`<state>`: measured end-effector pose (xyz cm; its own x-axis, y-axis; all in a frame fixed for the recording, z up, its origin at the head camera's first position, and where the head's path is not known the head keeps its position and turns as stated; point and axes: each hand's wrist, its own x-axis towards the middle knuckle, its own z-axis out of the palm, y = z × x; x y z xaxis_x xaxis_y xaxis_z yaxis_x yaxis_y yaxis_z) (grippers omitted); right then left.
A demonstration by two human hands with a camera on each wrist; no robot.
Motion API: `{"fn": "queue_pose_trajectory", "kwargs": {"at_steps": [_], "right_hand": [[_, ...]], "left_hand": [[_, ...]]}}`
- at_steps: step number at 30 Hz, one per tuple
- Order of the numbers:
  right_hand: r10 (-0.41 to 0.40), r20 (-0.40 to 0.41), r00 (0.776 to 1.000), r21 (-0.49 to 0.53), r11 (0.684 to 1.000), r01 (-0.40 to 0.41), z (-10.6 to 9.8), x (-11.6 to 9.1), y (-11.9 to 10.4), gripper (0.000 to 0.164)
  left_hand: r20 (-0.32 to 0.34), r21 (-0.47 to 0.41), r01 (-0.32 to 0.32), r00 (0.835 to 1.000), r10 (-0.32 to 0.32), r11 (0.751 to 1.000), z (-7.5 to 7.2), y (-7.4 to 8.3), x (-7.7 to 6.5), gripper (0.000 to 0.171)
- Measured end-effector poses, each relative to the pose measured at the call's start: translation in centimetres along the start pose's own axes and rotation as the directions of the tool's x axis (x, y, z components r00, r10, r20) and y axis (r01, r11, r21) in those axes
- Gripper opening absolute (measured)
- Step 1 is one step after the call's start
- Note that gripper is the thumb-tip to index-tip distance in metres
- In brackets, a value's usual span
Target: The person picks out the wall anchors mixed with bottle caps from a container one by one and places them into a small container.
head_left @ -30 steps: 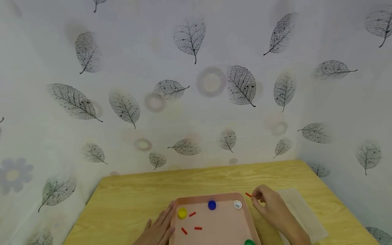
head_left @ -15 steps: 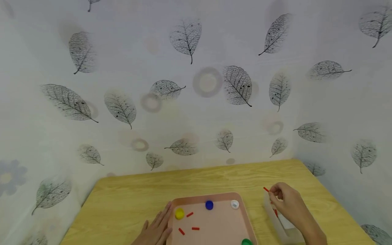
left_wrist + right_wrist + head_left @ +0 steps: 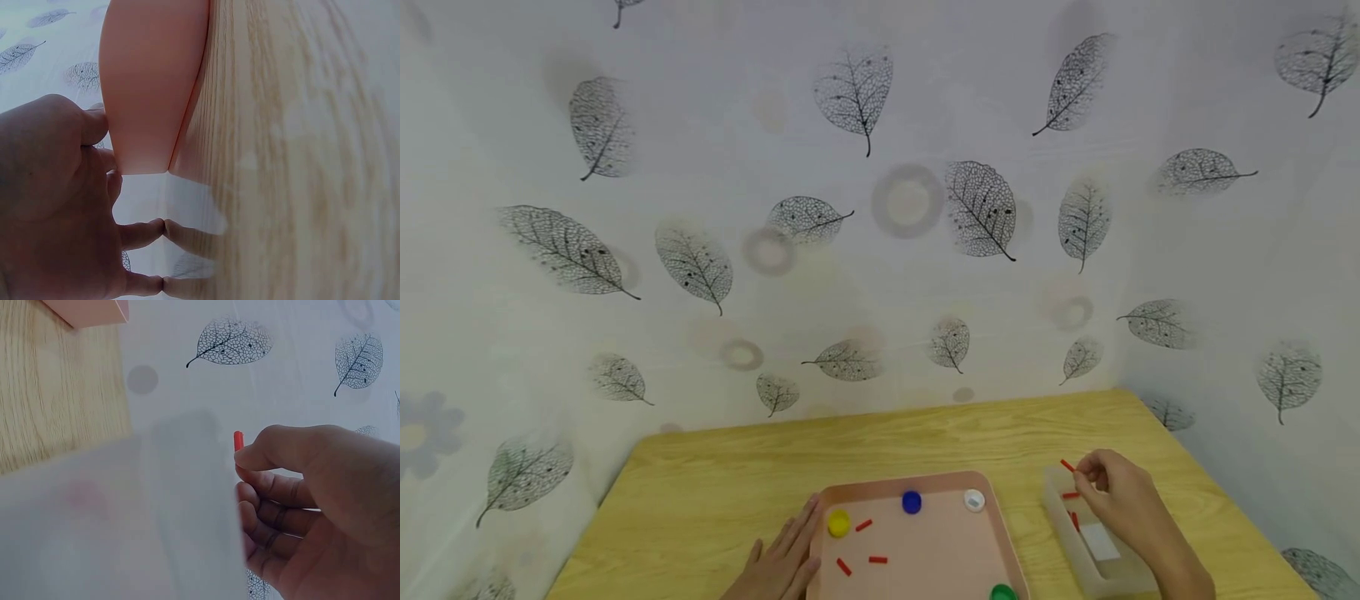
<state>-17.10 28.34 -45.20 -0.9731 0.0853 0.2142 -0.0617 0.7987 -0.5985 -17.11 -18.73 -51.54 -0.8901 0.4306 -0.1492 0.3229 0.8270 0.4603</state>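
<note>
My right hand (image 3: 1112, 492) pinches a small red stick (image 3: 239, 440) between thumb and forefinger, over the far end of a translucent white box (image 3: 1078, 558). Inside that box lie several more red sticks and a white rectangular piece (image 3: 1100, 542). My left hand (image 3: 778, 558) rests along the left rim of a pink tray (image 3: 936, 546), fingers extended; the left wrist view has its thumb against the tray's outer wall. Within the tray are three red sticks (image 3: 878, 560) and round caps: yellow (image 3: 838, 523), blue (image 3: 912, 502), white (image 3: 974, 500) and green (image 3: 1003, 592).
Tray and box stand side by side on a wood-grain table (image 3: 722, 467), with a strip of tabletop between them. A wall (image 3: 865, 292) with leaf prints rises behind the table and at both sides. The tray's near part is cut off by the frame.
My right hand has moved right with the red stick, from beside the tray's far corner to over the white box. The left hand has stayed at the tray's rim. The head view shifted slightly.
</note>
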Motion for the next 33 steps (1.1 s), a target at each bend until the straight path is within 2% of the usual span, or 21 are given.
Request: {"fn": "queue_pose_trajectory", "kwargs": {"at_steps": [7, 12, 19, 26, 33], "right_hand": [[0.0, 0.011, 1.0, -0.025, 1.0, 0.0, -0.1, 0.2, 0.1, 0.007], [-0.02, -0.008, 1.0, -0.028, 0.999, 0.02, 0.0, 0.4, -0.1, 0.007], [-0.038, 0.015, 0.999, 0.036, 0.999, 0.038, 0.5, 0.6, -1.2, 0.008], [-0.108, 0.01, 0.994, 0.055, 0.993, 0.108, 1.6, 0.4, -2.6, 0.005], [-0.107, 0.045, 0.993, 0.076, 0.992, 0.103, 3.0, 0.3, -4.1, 0.004]], "left_hand": [[0.01, -0.009, 0.048, 0.999, -0.048, 0.999, -0.1, 0.0, -0.5, 0.065], [0.004, -0.004, 0.048, 0.999, -0.048, 0.999, 0.0, -0.3, -0.6, 0.065], [0.013, -0.021, 0.016, 1.0, -0.015, 1.0, 0.0, -0.5, -0.1, 0.064], [0.032, -0.048, -0.002, 0.999, 0.004, 0.999, -0.2, -0.4, -0.1, 0.063], [0.01, -0.04, -0.031, 0.999, 0.032, 0.999, 0.0, -0.4, -0.2, 0.062]]}}
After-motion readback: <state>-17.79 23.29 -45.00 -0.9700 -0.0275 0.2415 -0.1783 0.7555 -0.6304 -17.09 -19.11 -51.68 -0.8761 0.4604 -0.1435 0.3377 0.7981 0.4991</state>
